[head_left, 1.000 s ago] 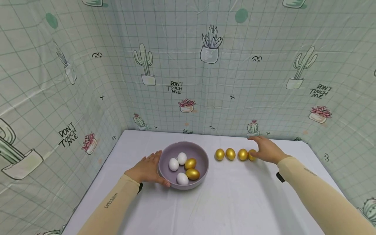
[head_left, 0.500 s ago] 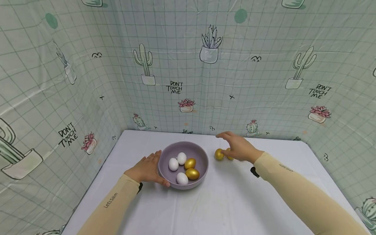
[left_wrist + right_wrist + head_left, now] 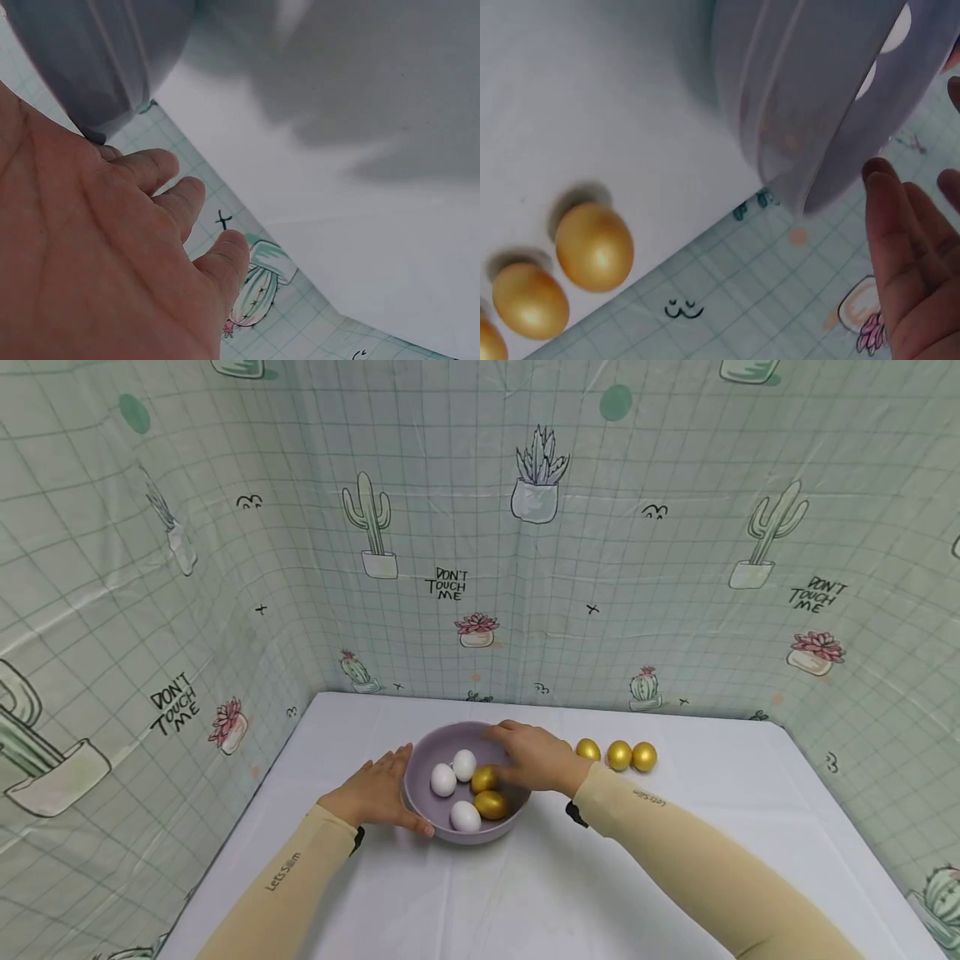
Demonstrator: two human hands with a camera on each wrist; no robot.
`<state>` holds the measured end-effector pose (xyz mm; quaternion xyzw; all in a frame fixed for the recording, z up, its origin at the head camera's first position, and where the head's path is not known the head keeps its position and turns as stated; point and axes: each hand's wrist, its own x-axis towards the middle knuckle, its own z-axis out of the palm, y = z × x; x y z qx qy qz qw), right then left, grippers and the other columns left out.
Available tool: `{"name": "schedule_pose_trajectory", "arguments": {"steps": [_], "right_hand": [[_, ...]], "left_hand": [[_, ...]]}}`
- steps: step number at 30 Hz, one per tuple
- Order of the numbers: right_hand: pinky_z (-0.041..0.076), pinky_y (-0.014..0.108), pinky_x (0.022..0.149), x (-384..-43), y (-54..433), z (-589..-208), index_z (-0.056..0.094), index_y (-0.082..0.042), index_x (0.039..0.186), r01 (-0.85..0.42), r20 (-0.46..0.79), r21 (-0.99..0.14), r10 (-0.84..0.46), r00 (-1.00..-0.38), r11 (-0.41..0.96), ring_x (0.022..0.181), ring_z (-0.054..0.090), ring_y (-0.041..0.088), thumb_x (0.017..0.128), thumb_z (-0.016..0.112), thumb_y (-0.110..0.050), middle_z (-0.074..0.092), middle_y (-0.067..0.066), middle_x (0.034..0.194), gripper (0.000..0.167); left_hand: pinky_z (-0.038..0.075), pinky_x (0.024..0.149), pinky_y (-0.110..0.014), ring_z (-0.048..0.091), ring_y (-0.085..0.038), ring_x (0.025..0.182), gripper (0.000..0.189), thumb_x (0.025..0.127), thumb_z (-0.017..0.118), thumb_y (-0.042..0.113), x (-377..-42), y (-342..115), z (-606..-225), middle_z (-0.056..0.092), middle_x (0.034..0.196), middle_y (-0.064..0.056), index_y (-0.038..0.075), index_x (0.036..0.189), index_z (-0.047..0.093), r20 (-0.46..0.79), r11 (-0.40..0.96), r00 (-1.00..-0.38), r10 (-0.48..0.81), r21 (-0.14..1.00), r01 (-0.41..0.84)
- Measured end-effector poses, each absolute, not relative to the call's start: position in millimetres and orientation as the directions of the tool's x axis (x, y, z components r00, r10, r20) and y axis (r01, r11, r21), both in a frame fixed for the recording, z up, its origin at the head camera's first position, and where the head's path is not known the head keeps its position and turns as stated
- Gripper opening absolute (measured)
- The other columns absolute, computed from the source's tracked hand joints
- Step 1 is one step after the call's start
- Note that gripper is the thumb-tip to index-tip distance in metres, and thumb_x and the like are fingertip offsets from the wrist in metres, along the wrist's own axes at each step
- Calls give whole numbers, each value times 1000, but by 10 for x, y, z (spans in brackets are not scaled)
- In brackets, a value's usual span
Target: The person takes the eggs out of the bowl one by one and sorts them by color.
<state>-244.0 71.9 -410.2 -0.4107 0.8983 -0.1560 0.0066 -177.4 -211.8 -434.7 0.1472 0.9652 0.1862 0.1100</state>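
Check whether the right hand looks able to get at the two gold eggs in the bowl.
Likely yes: the right hand is over the right rim of the bowl, close to those gold eggs, and nothing covers the bowl. The left hand is at the opposite side, out of the way.

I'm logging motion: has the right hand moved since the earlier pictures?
Yes: in the head view, the right hand went leftward, from the row of golden eggs to the right side of the unmoved bowl.

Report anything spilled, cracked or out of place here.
Nothing stands out: the round purple bowl sits upright, the oval white eggs and shiny gold eggs inside show no visible cracks, and the other gold eggs line up on the white table.
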Motion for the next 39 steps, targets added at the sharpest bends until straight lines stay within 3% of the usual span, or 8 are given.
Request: {"name": "schedule_pose_trajectory", "arguments": {"steps": [14,24,31,39], "right_hand": [[53,41,89,-2456,466,-4352,57,-4,136,-628,-15,-200,-643,-765,752,96,66,26,91,74,-33,62,14,127,56],[52,39,91,-2467,369,-4475,63,-4,124,-620,-31,-206,-638,-769,757,97,64,23,89,74,-39,66,10,110,50],[51,34,80,-2465,323,-4548,66,-6,113,-604,-18,-222,-623,-782,765,80,56,15,89,74,-39,65,5,99,42],[50,35,78,-2467,303,-4558,66,-7,113,-608,-24,-208,-625,-780,766,79,54,14,89,74,-37,64,3,96,39]], "left_hand": [[21,113,-63,25,-43,145,142,57,87,68,-1779,-2122,-4361,25,158,-26,-7,155,18,-154,884,-934,323,401,240],[20,114,-61,24,-43,145,143,57,85,70,-1774,-2127,-4371,24,158,-27,-8,155,16,-166,889,-934,315,396,229],[21,113,-62,24,-42,145,144,56,85,71,-1786,-2121,-4378,25,158,-27,-7,155,17,-160,889,-935,316,393,233],[20,114,-61,24,-43,145,143,57,85,70,-1778,-2112,-4359,25,158,-27,-8,155,17,-165,891,-935,312,392,228]]}}
